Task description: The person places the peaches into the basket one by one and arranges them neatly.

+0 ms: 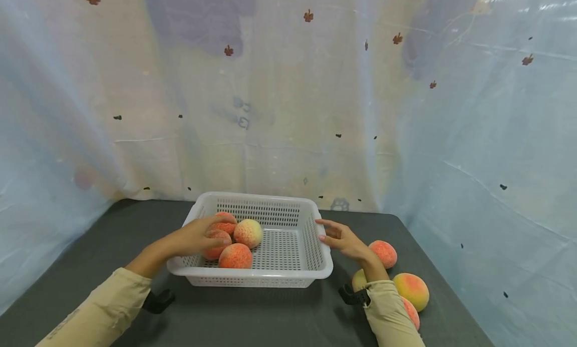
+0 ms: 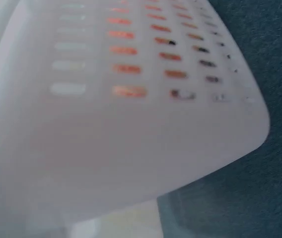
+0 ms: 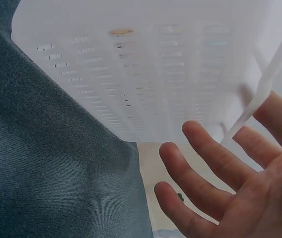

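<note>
A white plastic basket (image 1: 288, 273) with slotted walls stands on the dark table. Several peaches sit in its left half, among them a pale yellow peach (image 1: 248, 233) and a redder peach (image 1: 235, 257) in front. My left hand (image 1: 194, 237) reaches over the left rim, its fingers extended above the peaches and partly hiding two of them; contact is unclear. The left wrist view shows the basket wall (image 2: 106, 134) with orange showing through the slots, and no hand. At the right rim, my right hand (image 1: 341, 238) touches the edge; its fingers (image 3: 200, 193) spread loosely outside the wall.
Beside my right forearm lie several more peaches on the table (image 1: 252, 322), including a red peach (image 1: 383, 254) and a yellow-red peach (image 1: 411, 292). The forearm partly covers some of them. A pale patterned curtain (image 1: 279, 111) hangs behind the table and along its sides.
</note>
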A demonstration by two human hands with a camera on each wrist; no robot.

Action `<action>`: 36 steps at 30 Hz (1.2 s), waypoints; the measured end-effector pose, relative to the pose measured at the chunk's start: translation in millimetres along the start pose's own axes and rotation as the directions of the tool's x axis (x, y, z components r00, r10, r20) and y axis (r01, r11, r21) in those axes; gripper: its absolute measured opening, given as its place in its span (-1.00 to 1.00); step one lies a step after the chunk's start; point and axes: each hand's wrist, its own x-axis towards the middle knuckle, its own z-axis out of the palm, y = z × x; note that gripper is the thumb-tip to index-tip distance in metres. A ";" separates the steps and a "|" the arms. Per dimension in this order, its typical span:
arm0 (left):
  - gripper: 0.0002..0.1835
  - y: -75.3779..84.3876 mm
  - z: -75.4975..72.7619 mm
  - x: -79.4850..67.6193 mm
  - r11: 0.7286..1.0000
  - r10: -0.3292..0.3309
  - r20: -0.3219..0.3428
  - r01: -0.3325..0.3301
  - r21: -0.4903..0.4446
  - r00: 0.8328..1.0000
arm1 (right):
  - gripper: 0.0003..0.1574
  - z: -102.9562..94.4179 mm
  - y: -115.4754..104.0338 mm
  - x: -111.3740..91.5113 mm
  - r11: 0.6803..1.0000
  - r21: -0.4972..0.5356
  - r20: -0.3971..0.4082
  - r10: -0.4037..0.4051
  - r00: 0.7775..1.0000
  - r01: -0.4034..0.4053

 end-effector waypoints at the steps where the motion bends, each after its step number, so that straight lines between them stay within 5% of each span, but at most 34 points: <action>1: -0.44 0.2 -1.8 -0.9 1.000 -0.004 -0.026 0.004 0.002 1.000 | -0.20 0.0 0.3 0.1 1.000 -0.002 0.001 -0.001 1.000 0.001; 6: -0.46 -0.4 -13.1 -6.5 0.999 0.006 -0.152 0.000 0.042 0.988 | -0.21 -0.6 0.7 1.4 1.000 0.007 0.006 -0.004 1.000 0.004; 12: -0.46 -9.9 -26.5 -10.5 1.000 0.018 -0.226 -0.017 0.004 0.974 | -0.21 0.6 -0.4 2.6 1.000 0.014 0.003 0.000 1.000 0.000; 20: -0.39 -31.6 -30.3 -19.7 0.997 -0.079 -0.307 0.076 -0.022 0.948 | -0.19 0.3 -2.0 0.4 1.000 0.007 -0.010 0.008 1.000 -0.008; 27: -0.43 -51.5 -25.3 -22.9 0.985 -0.163 -0.385 0.130 -0.110 0.908 | -0.19 1.8 1.3 2.1 1.000 0.000 -0.003 0.004 1.000 -0.004; 32: -0.38 -59.4 -23.5 -23.8 0.971 -0.151 -0.267 0.092 -0.219 0.952 | -0.20 1.2 1.9 1.6 1.000 0.012 -0.007 0.002 1.000 -0.002; 36: -0.30 -67.4 -25.2 -25.0 0.940 -0.188 -0.147 0.134 -0.313 0.971 | -0.21 1.3 1.9 2.1 1.000 0.020 -0.004 0.001 1.000 -0.001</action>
